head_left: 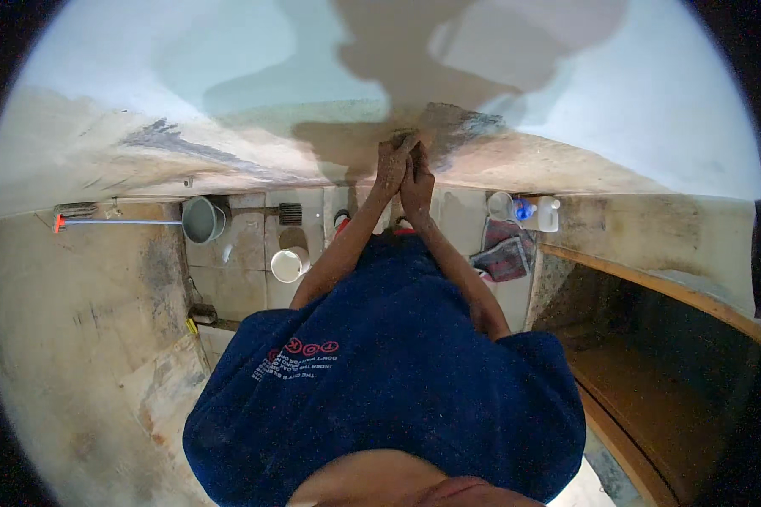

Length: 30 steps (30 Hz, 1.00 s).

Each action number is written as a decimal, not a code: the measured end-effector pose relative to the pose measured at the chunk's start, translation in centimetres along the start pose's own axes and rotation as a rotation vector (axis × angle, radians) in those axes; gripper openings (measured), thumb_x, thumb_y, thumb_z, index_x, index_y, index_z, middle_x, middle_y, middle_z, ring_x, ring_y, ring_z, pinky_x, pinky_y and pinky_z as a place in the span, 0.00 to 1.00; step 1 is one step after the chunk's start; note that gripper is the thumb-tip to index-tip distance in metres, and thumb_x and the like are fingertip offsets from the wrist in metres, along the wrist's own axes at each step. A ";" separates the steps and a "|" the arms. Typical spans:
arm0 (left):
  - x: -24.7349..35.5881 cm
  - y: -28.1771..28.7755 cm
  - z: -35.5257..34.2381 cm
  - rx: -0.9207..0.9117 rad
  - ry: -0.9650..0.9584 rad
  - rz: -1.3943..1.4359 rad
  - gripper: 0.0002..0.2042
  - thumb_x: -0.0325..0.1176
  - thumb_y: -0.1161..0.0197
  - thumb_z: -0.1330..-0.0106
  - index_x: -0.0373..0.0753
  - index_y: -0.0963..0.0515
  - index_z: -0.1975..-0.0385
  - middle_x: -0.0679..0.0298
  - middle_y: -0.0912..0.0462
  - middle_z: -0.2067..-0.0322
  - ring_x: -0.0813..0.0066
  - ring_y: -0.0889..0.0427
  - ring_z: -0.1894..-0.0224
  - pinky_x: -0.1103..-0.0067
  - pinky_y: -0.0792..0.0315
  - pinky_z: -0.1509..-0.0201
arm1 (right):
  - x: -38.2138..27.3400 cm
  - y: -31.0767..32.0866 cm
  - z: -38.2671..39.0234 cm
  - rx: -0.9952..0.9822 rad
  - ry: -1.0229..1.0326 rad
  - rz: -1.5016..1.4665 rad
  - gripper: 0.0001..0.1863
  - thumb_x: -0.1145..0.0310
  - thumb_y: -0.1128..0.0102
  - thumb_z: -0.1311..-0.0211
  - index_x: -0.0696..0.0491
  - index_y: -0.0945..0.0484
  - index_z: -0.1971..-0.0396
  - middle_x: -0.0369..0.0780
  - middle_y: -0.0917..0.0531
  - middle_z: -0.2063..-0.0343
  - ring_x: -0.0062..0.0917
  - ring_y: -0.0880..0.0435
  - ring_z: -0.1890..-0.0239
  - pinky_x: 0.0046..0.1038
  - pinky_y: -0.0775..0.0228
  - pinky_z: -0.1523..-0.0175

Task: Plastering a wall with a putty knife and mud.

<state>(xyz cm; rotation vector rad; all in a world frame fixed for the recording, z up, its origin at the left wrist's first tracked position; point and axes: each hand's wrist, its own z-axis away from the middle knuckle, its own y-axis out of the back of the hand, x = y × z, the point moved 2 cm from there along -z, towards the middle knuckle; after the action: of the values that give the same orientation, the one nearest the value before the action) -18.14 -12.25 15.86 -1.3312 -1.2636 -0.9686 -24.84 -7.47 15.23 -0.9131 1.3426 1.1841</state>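
Wall [228,127]: dirty patch straight ahead, above the floor tiles. My left hand [391,165] and right hand [417,177] press together against it; can't tell if either grips anything. Grey bucket [199,220] sits off left.

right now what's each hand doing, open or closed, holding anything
Left hand: pressed against the wall beside the other hand; grip cannot be told.
Right hand: same, against the left; cannot be told.

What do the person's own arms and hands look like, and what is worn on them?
Both forearms are bare, with no gloves, watch or rings visible. The left hand and the right hand look dusty. The dark blue T-shirt has short sleeves and small red and white print.
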 end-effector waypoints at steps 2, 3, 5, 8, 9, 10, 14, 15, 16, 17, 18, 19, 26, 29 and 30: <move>0.2 -0.4 0.2 0.042 0.247 0.169 0.11 0.37 0.40 0.38 0.34 0.21 0.72 0.66 0.21 0.74 0.80 0.25 0.72 0.81 0.31 0.67 | 0.3 0.1 -0.5 0.031 0.017 -0.020 0.25 0.63 0.53 0.33 0.60 0.39 0.40 0.50 0.22 0.52 0.22 0.22 0.54 0.24 0.31 0.53; 0.4 -0.5 -0.2 0.038 0.247 0.170 0.11 0.37 0.40 0.38 0.34 0.21 0.72 0.66 0.21 0.74 0.80 0.25 0.72 0.81 0.31 0.67 | 0.8 0.1 -1.2 0.036 0.057 0.008 0.25 0.64 0.54 0.33 0.60 0.39 0.40 0.49 0.22 0.52 0.22 0.22 0.54 0.23 0.31 0.54; -0.4 0.4 -0.6 -0.079 0.315 0.165 0.10 0.36 0.40 0.38 0.35 0.21 0.71 0.67 0.21 0.74 0.81 0.25 0.71 0.80 0.31 0.66 | 0.0 -0.1 -1.2 0.026 0.096 0.034 0.25 0.65 0.54 0.33 0.60 0.39 0.39 0.49 0.22 0.52 0.22 0.22 0.54 0.23 0.31 0.54; -1.2 0.3 -0.2 0.023 0.282 0.155 0.10 0.36 0.41 0.37 0.34 0.21 0.71 0.67 0.21 0.73 0.80 0.25 0.70 0.79 0.31 0.65 | -0.6 -0.1 -0.6 -0.094 -0.184 0.074 0.24 0.67 0.55 0.33 0.60 0.40 0.39 0.48 0.24 0.49 0.24 0.24 0.51 0.23 0.32 0.52; -1.4 0.6 -0.6 0.026 0.273 0.156 0.10 0.36 0.41 0.37 0.34 0.21 0.71 0.67 0.21 0.73 0.80 0.25 0.70 0.79 0.31 0.65 | -1.1 -0.5 -0.5 -0.052 -0.078 0.001 0.24 0.67 0.55 0.33 0.60 0.40 0.39 0.49 0.24 0.49 0.23 0.23 0.52 0.24 0.31 0.52; -1.0 0.6 -0.4 -0.001 0.234 0.157 0.10 0.36 0.42 0.37 0.34 0.21 0.71 0.67 0.21 0.73 0.79 0.24 0.70 0.79 0.31 0.66 | -1.3 -0.3 -0.2 -0.002 0.019 -0.070 0.24 0.67 0.55 0.33 0.59 0.40 0.39 0.51 0.23 0.50 0.23 0.23 0.53 0.24 0.31 0.53; -2.5 0.9 -0.2 0.054 -0.022 -0.149 0.09 0.34 0.42 0.37 0.34 0.22 0.71 0.68 0.22 0.74 0.80 0.26 0.71 0.79 0.32 0.67 | 1.3 -1.1 -0.9 0.084 0.236 0.115 0.24 0.63 0.57 0.32 0.50 0.40 0.38 0.52 0.19 0.61 0.27 0.23 0.77 0.32 0.30 0.71; -2.3 0.8 -0.5 0.050 -0.031 -0.147 0.09 0.34 0.42 0.37 0.34 0.22 0.71 0.68 0.22 0.74 0.80 0.26 0.71 0.79 0.32 0.67 | 1.6 -1.2 -0.8 0.160 0.326 0.119 0.24 0.62 0.57 0.32 0.49 0.40 0.37 0.52 0.20 0.59 0.27 0.21 0.75 0.31 0.30 0.69; -0.4 -0.3 -0.8 -0.019 0.151 0.048 0.09 0.34 0.42 0.37 0.34 0.22 0.71 0.68 0.22 0.73 0.80 0.26 0.70 0.79 0.32 0.66 | 2.3 -0.8 -1.4 0.256 0.406 0.128 0.24 0.62 0.57 0.31 0.49 0.40 0.37 0.51 0.20 0.57 0.27 0.20 0.73 0.31 0.29 0.67; 0.4 -0.1 -0.1 -0.048 0.336 0.237 0.09 0.34 0.42 0.37 0.34 0.22 0.70 0.68 0.22 0.73 0.80 0.27 0.70 0.79 0.31 0.66 | 0.9 -0.7 -1.2 0.244 0.405 0.125 0.24 0.62 0.57 0.31 0.49 0.40 0.37 0.51 0.20 0.57 0.27 0.20 0.73 0.31 0.29 0.67; -0.3 0.5 -0.3 -0.037 0.337 0.234 0.09 0.34 0.42 0.37 0.34 0.22 0.70 0.68 0.22 0.73 0.80 0.27 0.70 0.79 0.31 0.66 | -0.1 -0.6 -1.5 0.085 0.153 0.077 0.24 0.65 0.56 0.32 0.54 0.40 0.38 0.50 0.22 0.54 0.24 0.21 0.64 0.27 0.30 0.61; -0.5 0.8 -1.2 -0.074 0.289 0.147 0.09 0.34 0.42 0.37 0.34 0.22 0.71 0.66 0.21 0.74 0.80 0.26 0.70 0.79 0.31 0.66 | -1.1 -0.6 -1.6 -0.064 -0.094 0.029 0.25 0.68 0.55 0.33 0.59 0.41 0.38 0.49 0.23 0.50 0.21 0.22 0.55 0.23 0.31 0.54; -0.4 0.5 -0.9 -0.055 0.190 0.062 0.09 0.34 0.41 0.37 0.35 0.21 0.71 0.66 0.20 0.73 0.82 0.26 0.71 0.79 0.31 0.67 | 0.1 -0.4 0.0 0.025 0.005 0.025 0.25 0.67 0.55 0.33 0.59 0.41 0.38 0.49 0.21 0.55 0.21 0.20 0.60 0.23 0.30 0.59; -0.3 0.1 -0.4 -0.033 0.430 0.212 0.09 0.34 0.41 0.37 0.34 0.21 0.69 0.65 0.19 0.70 0.80 0.24 0.69 0.80 0.30 0.65 | -0.7 -0.3 -0.5 0.057 0.018 0.084 0.24 0.67 0.55 0.33 0.58 0.40 0.39 0.49 0.19 0.57 0.22 0.19 0.63 0.24 0.29 0.62; 0.0 0.0 -0.5 -0.041 0.426 0.213 0.09 0.34 0.41 0.37 0.34 0.21 0.69 0.65 0.19 0.70 0.80 0.24 0.69 0.80 0.30 0.65 | -1.0 -0.2 -0.1 0.042 -0.020 0.061 0.24 0.67 0.54 0.33 0.59 0.39 0.39 0.49 0.20 0.56 0.23 0.20 0.61 0.24 0.30 0.60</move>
<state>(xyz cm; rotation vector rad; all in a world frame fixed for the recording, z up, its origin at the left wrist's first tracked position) -18.10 -12.79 15.93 -1.1822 -0.7671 -1.0601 -24.52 -7.68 16.20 -0.8333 1.3824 1.2039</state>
